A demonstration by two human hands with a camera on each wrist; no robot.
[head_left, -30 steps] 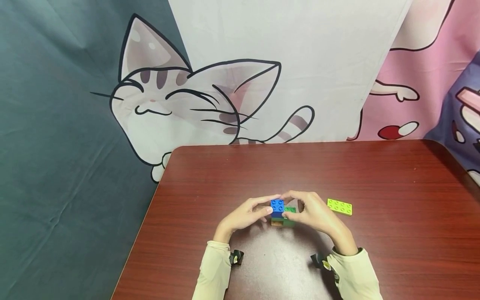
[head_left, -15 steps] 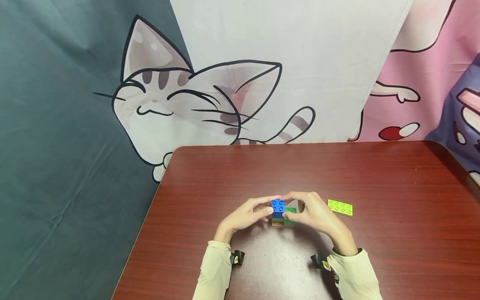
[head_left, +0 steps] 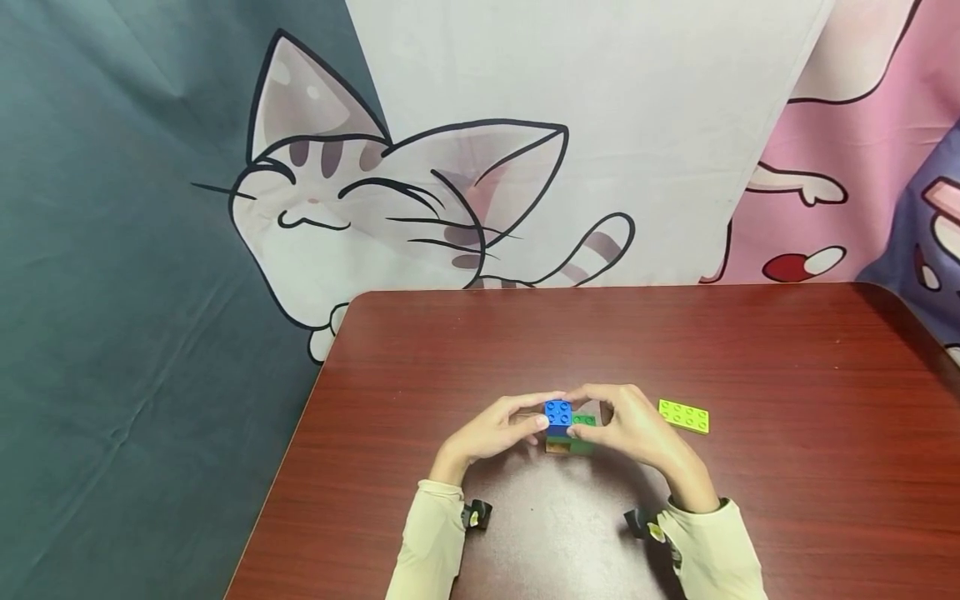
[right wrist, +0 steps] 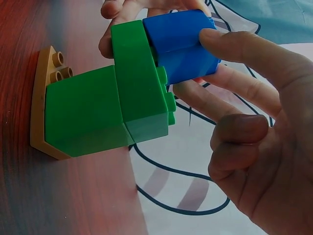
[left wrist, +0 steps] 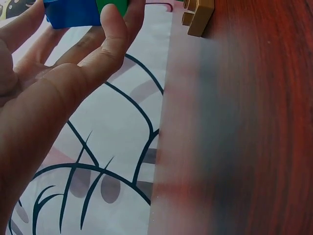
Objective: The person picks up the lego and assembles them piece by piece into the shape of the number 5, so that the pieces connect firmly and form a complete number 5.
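- Left hand (head_left: 501, 427): my thumb and forefinger pinch the blue block (head_left: 557, 414) from its left, parted only by the block; the other fingers reach behind and below.
- Right hand (head_left: 633, 423): my thumb and forefinger pinch the same block from its right, thumb on the near side; in the right wrist view two of my fingers are folded toward the palm.
- Blue block: upright, studs up, at the left end of the upper green brick (right wrist: 139, 78); sides touch, but whether it is fully pressed down I cannot tell.
- Upper green brick: studs bare at its right end; rests on the lower green block (right wrist: 83, 115) and overhangs it to the left.
- Lower green block: on the right part of the tan base (right wrist: 41, 98), which sits on the table (head_left: 420, 350), some base studs exposed beneath the overhang.
- Lime plate (head_left: 683, 417): flat on the table, studs up, just beside my right hand, apart from the stack.
- Behind the table: cat-print cloth (head_left: 330, 267).
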